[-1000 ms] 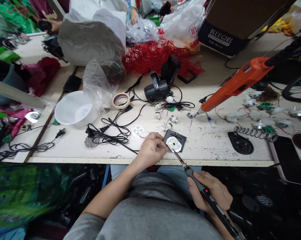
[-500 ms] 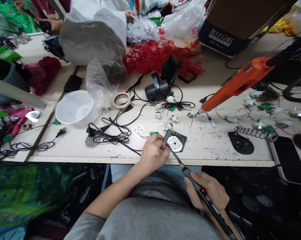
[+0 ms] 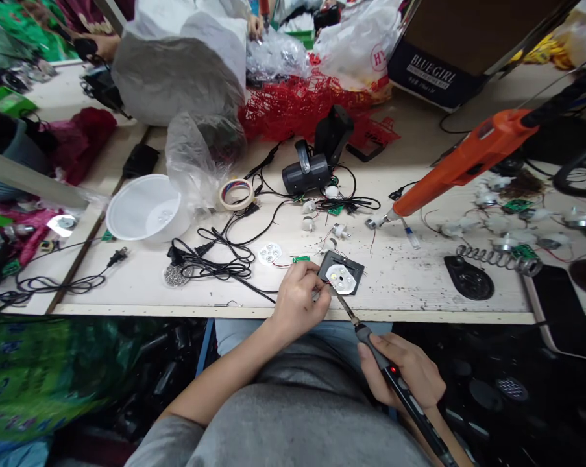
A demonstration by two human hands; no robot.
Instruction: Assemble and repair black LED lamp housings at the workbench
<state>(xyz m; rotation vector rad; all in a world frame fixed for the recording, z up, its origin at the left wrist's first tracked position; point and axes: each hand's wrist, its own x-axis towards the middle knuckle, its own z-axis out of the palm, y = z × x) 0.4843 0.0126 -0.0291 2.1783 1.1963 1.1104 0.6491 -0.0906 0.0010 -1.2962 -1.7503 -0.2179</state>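
My right hand (image 3: 407, 370) is wrapped round the grey and black handle of a soldering iron (image 3: 381, 355), which has a small red light lit. The iron's metal tip reaches the lower left edge of a white LED board (image 3: 345, 281). That board lies on a black square plate (image 3: 356, 267) near the table's front edge. Beside the plate's left side, my left hand (image 3: 300, 299) has thumb and forefinger pinched on a thin wire at the board's edge. A small green circuit board (image 3: 301, 259) lies just beyond this hand, and another round LED board (image 3: 270, 253) is to its left.
Black cables (image 3: 224, 259), a tape roll (image 3: 237, 194) and a white plastic bowl (image 3: 146, 209) lie to the left. An orange electric screwdriver (image 3: 463, 162) hangs over the right side. Farther right are a coiled spring holder (image 3: 497, 258) and a phone (image 3: 565, 311). Small motors (image 3: 340, 231) lie behind the plate.
Very little differs. Both hands, the soldering iron and the LED board keep almost the same places, with the iron's tip still at the board's edge.
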